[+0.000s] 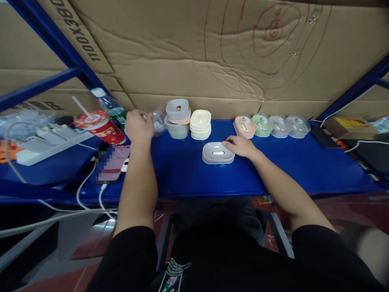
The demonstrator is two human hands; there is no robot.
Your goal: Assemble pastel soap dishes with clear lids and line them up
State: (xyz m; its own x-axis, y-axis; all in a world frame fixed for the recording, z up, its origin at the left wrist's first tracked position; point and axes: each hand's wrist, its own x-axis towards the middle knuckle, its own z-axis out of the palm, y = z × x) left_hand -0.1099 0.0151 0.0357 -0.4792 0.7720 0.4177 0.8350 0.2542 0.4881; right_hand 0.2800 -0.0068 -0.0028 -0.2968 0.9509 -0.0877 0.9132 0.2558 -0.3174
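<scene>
My left hand (139, 125) reaches to the back left, its fingers curled at the edge of a clear plastic cover (158, 123), which looks blurred. My right hand (241, 146) grips the right rim of a shallow grey soap box (218, 158). A small white oval piece (218, 153) lies in the middle of that box. Behind it stand a stack of cream inner trays (201, 125) and a stack of grey, peach and green box bases (177, 132).
Along the back right sit several covered boxes, one peach (244, 126), one green (261, 125), others grey (279, 126). A red cup with a straw (101, 127), a bottle (112, 108), a phone (112, 166) and a power strip (51, 144) crowd the left. Cardboard (170, 52) walls the back.
</scene>
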